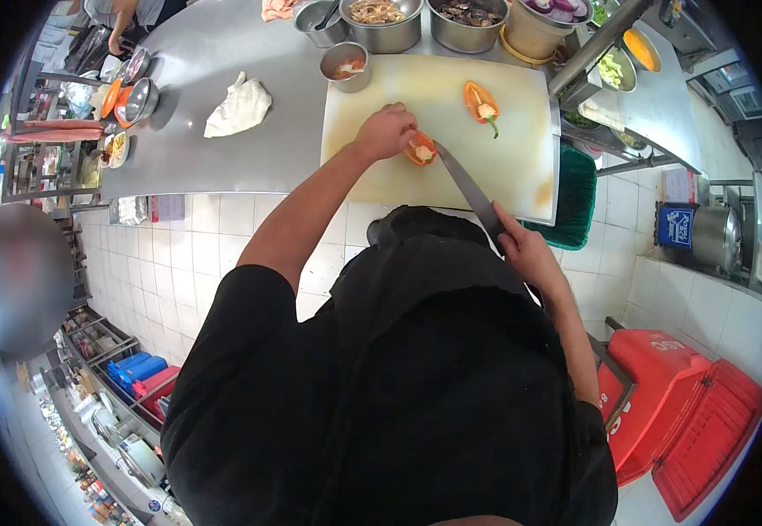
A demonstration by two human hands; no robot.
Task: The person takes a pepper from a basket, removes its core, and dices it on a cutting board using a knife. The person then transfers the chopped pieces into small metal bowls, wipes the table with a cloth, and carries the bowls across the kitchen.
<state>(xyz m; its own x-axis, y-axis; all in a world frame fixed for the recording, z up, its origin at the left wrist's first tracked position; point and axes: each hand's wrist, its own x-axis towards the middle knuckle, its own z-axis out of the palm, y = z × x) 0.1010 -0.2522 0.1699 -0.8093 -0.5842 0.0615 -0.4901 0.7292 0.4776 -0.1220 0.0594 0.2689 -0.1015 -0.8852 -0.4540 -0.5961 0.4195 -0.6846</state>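
Observation:
On a pale cutting board (372, 96) my left hand (387, 131) grips a halved orange bell pepper (420, 151), cut face up with its pale core showing. My right hand (521, 245) is closed around the handle of a large knife (470, 189). The blade's tip meets the right side of that pepper half. A second orange bell pepper half (481, 98), with a green stem, lies apart at the upper right of the board. Just beyond my left hand, a small metal bowl (346, 68) holds red and whitish scraps.
Several metal pots, including one of dark sliced food (468, 19), line the far edge. A white cloth (238, 107) lies on the steel counter (179, 167). To the right are a green bin (574, 197) and a metal post (595, 51). Another person's arm (120, 24) shows at upper left.

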